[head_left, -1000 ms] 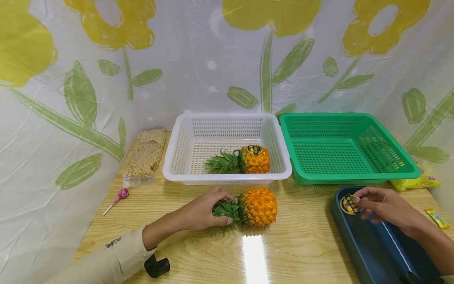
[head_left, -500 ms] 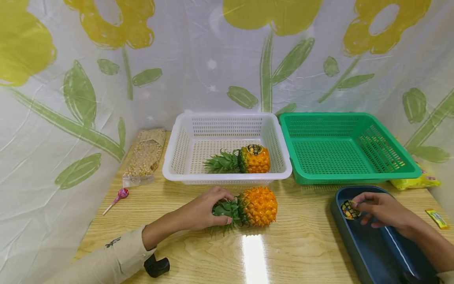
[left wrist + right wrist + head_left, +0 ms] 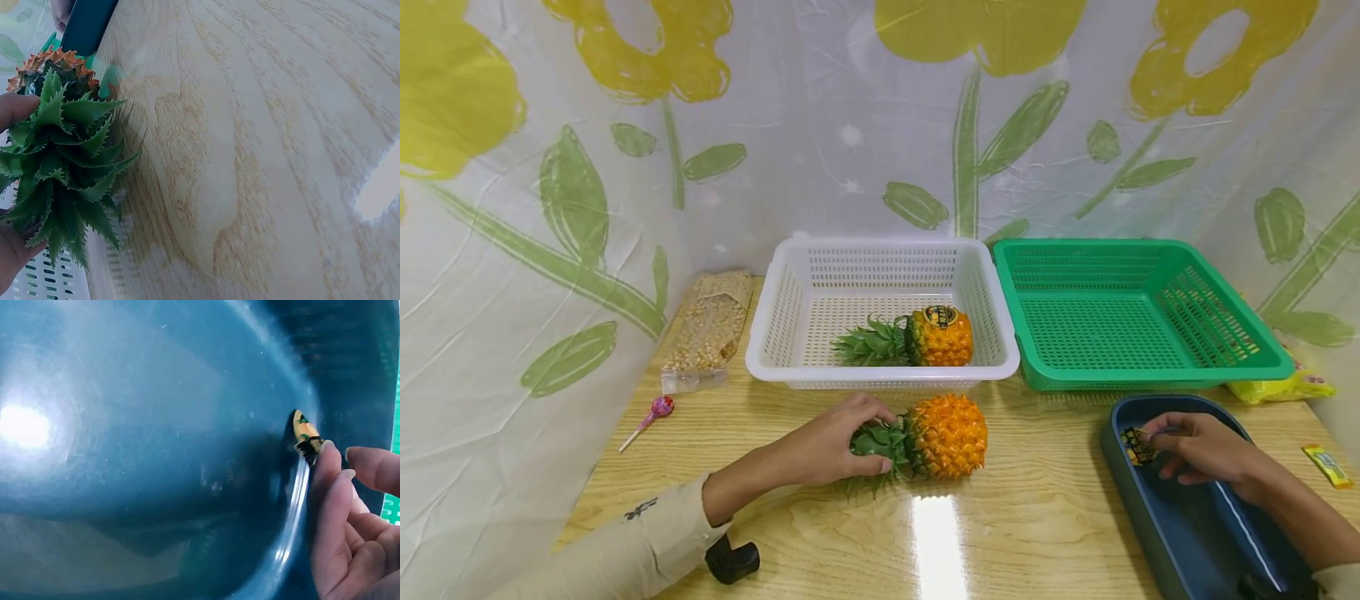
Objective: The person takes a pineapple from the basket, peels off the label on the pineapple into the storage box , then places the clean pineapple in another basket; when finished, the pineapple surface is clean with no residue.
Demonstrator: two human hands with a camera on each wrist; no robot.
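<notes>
My left hand [image 3: 833, 440] grips the green leafy crown of a pineapple [image 3: 950, 437] lying on its side on the table. In the left wrist view the crown [image 3: 62, 169] fills the left side, with the thumb and a finger around it. My right hand [image 3: 1206, 450] is over the far end of a dark blue tray [image 3: 1138, 500]. At its fingertips it holds a round black-and-gold sticker [image 3: 1137, 447], tilted and partly covered by the fingers. The right wrist view shows the sticker [image 3: 305, 434] edge-on near the tray's curved inner wall.
A white basket [image 3: 880, 373] holds another pineapple [image 3: 940, 337] bearing a similar sticker. Beside it stands a green basket [image 3: 1150, 373]. A bag of kernels [image 3: 703, 333] and a lollipop [image 3: 660, 407] lie at left; a yellow packet [image 3: 1327, 465] lies at right.
My right hand has moved slightly down toward the tray's inside, and the sticker has turned from facing the camera to a steeper tilt. The left hand and its pineapple have stayed in place.
</notes>
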